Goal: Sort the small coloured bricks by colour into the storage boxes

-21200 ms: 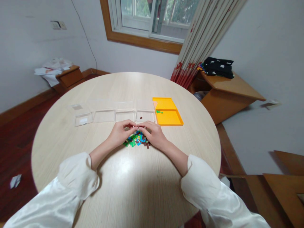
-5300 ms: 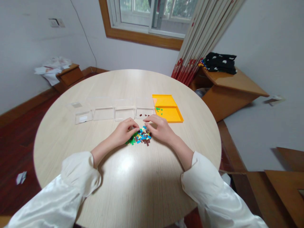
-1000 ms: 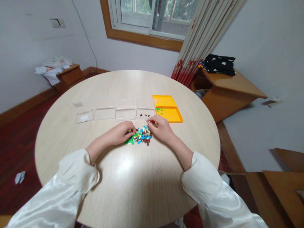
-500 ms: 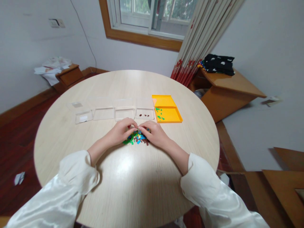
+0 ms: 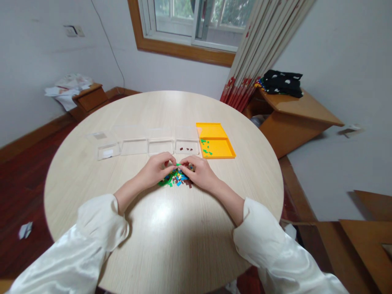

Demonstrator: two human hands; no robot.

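My left hand (image 5: pixel 159 166) and my right hand (image 5: pixel 198 171) meet over a pile of small flat plastic pieces (image 5: pixel 179 178) in green, blue, brown and yellow. Thumb and forefinger of each hand are pinched together, and a small green piece (image 5: pixel 178 164) shows between the fingertips of the two hands. Part of the pile is hidden behind my fingers. Just beyond, an open yellow case (image 5: pixel 222 149) has several green pieces along its left side. Left of it, a clear plastic box (image 5: pixel 186 152) contains a few small brown pieces.
More open clear boxes stand in a row to the left, among them one box (image 5: pixel 161 153) behind my left hand and another (image 5: pixel 108 157) at the far left with a white slip inside. All stand on a round wooden table (image 5: pixel 171 237). A curtain (image 5: pixel 260 45) hangs beyond.
Between my fingertips the green piece now shows more clearly, with the fingers slightly apart. Both hands stay over the pile; the boxes have not moved.
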